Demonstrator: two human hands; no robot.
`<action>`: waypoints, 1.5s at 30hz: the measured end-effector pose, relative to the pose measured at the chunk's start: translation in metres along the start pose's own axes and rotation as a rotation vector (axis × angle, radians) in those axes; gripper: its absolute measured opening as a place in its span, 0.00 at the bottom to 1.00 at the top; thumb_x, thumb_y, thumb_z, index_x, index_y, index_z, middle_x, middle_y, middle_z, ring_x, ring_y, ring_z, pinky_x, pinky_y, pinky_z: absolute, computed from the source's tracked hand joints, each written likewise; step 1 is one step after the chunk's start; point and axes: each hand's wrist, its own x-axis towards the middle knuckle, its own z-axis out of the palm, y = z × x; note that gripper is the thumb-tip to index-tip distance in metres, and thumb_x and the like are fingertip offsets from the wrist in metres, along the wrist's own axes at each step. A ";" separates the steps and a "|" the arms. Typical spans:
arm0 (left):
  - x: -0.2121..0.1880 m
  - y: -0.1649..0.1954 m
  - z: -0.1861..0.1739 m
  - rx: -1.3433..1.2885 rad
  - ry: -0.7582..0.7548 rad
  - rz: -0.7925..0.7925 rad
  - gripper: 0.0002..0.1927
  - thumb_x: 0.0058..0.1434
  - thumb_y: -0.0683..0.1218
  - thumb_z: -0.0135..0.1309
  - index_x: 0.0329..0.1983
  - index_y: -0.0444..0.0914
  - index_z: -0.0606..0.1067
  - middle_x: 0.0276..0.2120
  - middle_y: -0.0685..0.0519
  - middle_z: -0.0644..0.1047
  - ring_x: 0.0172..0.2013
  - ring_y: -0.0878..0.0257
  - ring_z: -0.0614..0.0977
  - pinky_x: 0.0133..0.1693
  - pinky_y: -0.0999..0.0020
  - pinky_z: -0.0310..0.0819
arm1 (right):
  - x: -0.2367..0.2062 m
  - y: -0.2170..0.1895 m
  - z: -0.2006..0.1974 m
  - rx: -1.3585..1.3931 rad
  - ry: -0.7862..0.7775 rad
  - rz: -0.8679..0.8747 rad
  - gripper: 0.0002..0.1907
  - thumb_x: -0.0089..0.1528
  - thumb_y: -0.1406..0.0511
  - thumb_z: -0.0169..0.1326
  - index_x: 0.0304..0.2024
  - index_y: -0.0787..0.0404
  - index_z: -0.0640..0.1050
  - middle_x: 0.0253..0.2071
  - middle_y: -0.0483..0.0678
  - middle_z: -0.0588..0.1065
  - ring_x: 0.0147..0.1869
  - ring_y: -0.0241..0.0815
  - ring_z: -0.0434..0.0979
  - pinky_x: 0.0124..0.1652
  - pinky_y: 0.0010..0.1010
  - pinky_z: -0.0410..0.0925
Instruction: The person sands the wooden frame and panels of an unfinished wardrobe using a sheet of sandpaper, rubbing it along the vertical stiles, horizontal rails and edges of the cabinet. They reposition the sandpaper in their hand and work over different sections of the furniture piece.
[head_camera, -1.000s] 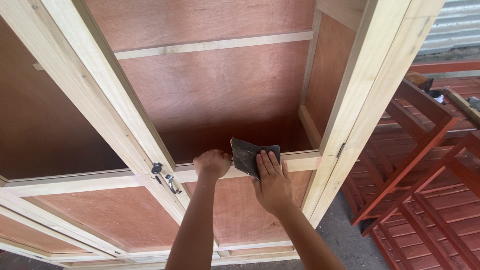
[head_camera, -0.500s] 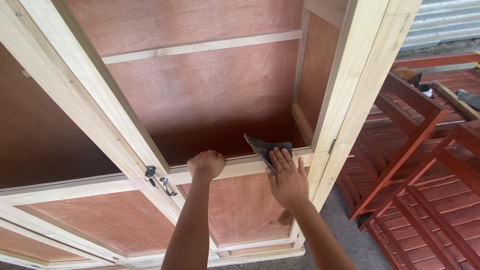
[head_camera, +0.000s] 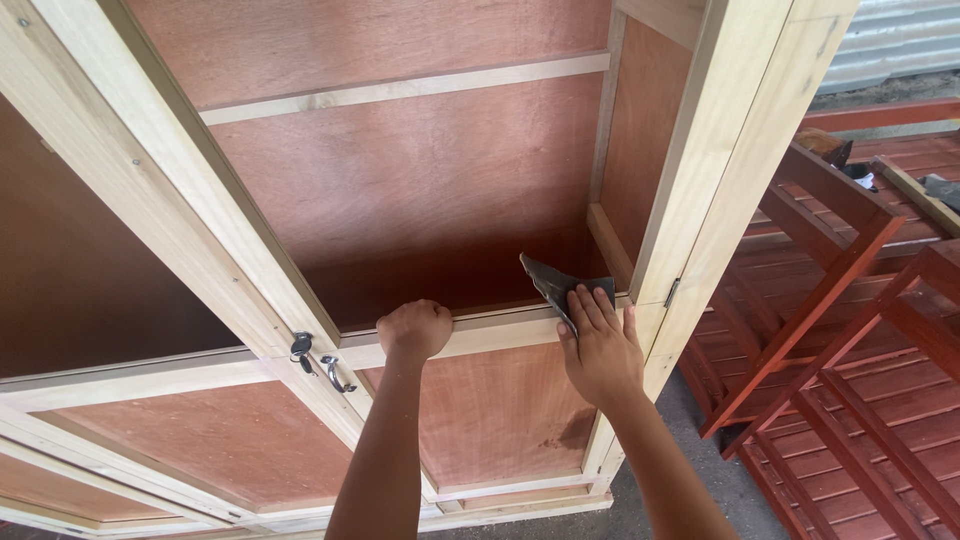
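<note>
A tall wooden cabinet of pale framing and reddish plywood panels fills the view. My left hand is curled over the pale horizontal rail at the front of the open compartment. My right hand presses a dark sheet of sandpaper flat against the right end of that rail, close to the upright post. A metal latch sits on the slanting door frame just left of my left hand.
Red-painted wooden frames lean and lie to the right of the cabinet. A small hinge shows on the right post. Grey concrete floor runs between cabinet and frames. Corrugated metal sheeting stands at the top right.
My right hand has slid the sandpaper rightward along the rail toward the upright post. My left hand has kept its grip on the rail.
</note>
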 end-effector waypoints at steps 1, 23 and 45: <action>0.000 0.000 -0.001 0.006 -0.027 -0.015 0.24 0.64 0.51 0.33 0.45 0.48 0.83 0.45 0.51 0.84 0.48 0.55 0.84 0.50 0.54 0.77 | -0.002 0.001 -0.002 0.012 0.010 -0.008 0.30 0.70 0.51 0.34 0.71 0.55 0.65 0.74 0.45 0.60 0.80 0.45 0.49 0.72 0.51 0.40; -0.011 0.006 -0.009 -0.013 0.032 0.003 0.24 0.64 0.52 0.34 0.42 0.49 0.84 0.44 0.51 0.83 0.48 0.56 0.83 0.50 0.53 0.76 | 0.002 0.000 -0.006 -0.043 -0.078 0.046 0.33 0.70 0.49 0.31 0.73 0.54 0.59 0.76 0.43 0.56 0.81 0.43 0.44 0.73 0.49 0.38; -0.016 0.010 -0.013 0.046 -0.034 -0.029 0.24 0.66 0.52 0.33 0.36 0.47 0.83 0.33 0.51 0.83 0.38 0.60 0.85 0.42 0.57 0.79 | 0.001 -0.006 -0.002 -0.087 -0.084 0.081 0.33 0.70 0.49 0.30 0.73 0.55 0.57 0.76 0.43 0.54 0.81 0.43 0.42 0.73 0.51 0.36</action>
